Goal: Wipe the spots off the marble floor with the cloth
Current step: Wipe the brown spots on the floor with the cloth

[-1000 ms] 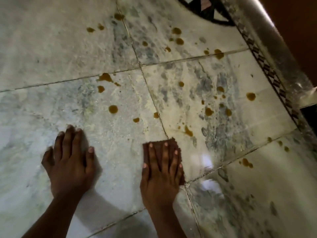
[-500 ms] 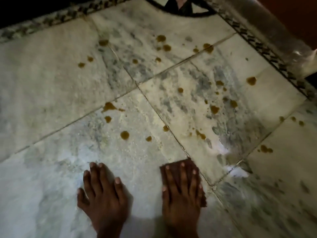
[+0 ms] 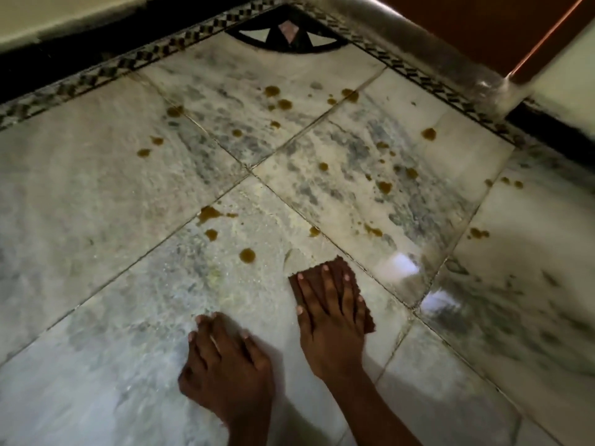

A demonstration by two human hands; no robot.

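Observation:
Pale marble floor tiles carry several brown spots, such as one round spot just ahead of the cloth and a larger smear farther left. A small brown cloth lies flat on the floor under my right hand, whose fingers are spread and pressing it down. My left hand rests flat on the bare marble to the left of it, holding nothing. More spots dot the tiles ahead and to the right.
A dark patterned border strip runs along the far edge and down the right side, with a black inlaid corner motif. A raised stone ledge and a wooden door stand at the upper right.
The view has tilted up and swung, showing the floor's corner. My right hand has slid the cloth forward; the spot that lay ahead of the cloth no longer shows.

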